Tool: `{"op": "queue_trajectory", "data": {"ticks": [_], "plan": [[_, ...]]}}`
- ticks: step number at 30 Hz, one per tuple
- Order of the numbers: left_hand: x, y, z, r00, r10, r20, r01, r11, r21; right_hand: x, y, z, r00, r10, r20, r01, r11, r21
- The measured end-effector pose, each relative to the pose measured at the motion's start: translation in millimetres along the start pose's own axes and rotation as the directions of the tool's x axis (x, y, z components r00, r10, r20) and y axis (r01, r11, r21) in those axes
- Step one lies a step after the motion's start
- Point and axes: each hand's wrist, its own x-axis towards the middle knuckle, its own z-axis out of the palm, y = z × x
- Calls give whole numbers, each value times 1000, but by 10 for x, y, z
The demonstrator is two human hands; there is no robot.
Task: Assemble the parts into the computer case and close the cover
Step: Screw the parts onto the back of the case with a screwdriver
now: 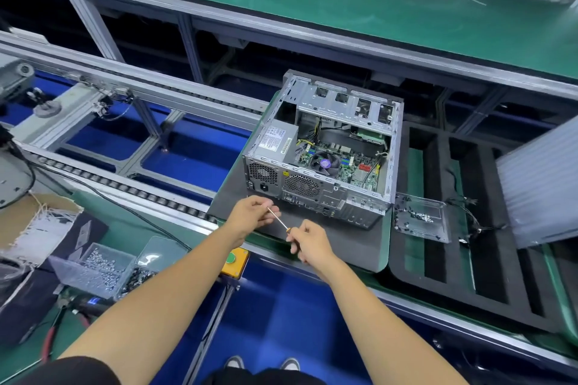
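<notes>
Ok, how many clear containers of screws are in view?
3: two bins at left, one of silver screws and one of dark screws, and a flat tray right of the computer case. Others may be hidden.

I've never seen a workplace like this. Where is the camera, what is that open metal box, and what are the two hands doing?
There is no robot here, just a person at an assembly bench. The single picture comes from a camera worn on the head, looking down along both arms. The metal box is a computer case with its side cover off, so you can see the circuit board and round cooling fan inside. It lies on a dark foam mat. The right hand holds the handle of a slim screwdriver, while the left hand pinches its tip end. A clear tray of screws lies just right of the case, and clear boxes of screws sit at lower left.
</notes>
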Motion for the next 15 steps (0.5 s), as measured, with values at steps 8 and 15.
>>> {"op": "queue_trajectory", "data": {"ticks": [8, 15], "plan": [[-75, 152, 65, 997, 55, 59, -47, 990, -134, 39, -56, -93, 1000, -24, 0, 24, 999, 48], [-98, 251, 4, 984, 60, 165, -43, 994, -104, -12, -106, -140, 1000, -19, 20, 18, 997, 70]]}}
